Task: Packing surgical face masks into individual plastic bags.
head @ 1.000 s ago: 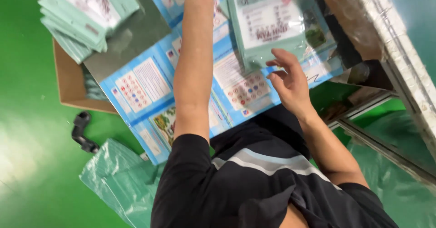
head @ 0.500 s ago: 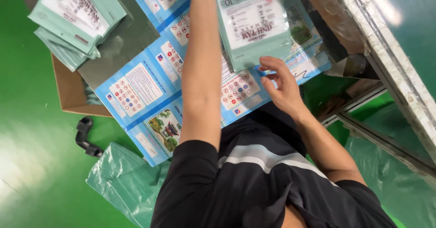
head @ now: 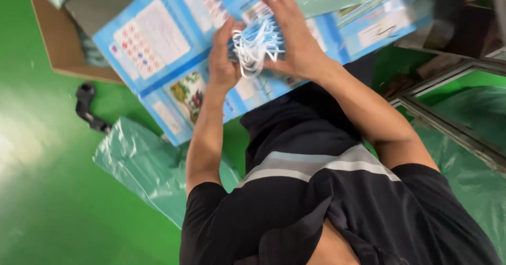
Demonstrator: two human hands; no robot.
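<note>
Together, left hand (head: pixel 224 59) and right hand (head: pixel 295 38) clamp a light-blue stack of white-looped face masks (head: pixel 258 43); tangled loops could snag, spilling masks.

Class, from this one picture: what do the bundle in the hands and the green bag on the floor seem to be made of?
Bundle: likely soft non-woven fabric, pale blue, matt, with thin white elastic-looking loops spilling out. Held between left hand and right hand.
Green bag: seemingly thin plastic film, glossy, translucent and crinkled.
</note>
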